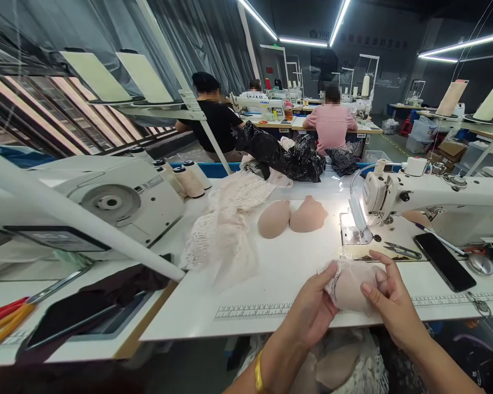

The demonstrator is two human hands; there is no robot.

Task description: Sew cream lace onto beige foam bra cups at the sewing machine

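Note:
Between my two hands, above the table's front edge, is a pale bra cup point(352, 285) with sheer lace-edged fabric over it. My left hand point(317, 300) grips its left side, thumb on top and fingers underneath. On the right side my right hand point(390, 298) pinches the cup with the thumb in front, while the index finger sticks up. Two beige bra cups point(274, 219) lie on the table behind, side by side. Left of them is a spread of cream lace fabric point(230, 230). The lit sewing machine point(378, 197) stands just beyond my right hand.
Thread snips point(402, 250), a black phone point(446, 262) and a pen lie right of the needle plate. A ruler strip point(252, 312) runs along the front edge. Black plastic bags point(304, 158) and thread cones point(189, 181) stand at the back. Scissors point(8, 320) lie far left. Two co-workers sit ahead.

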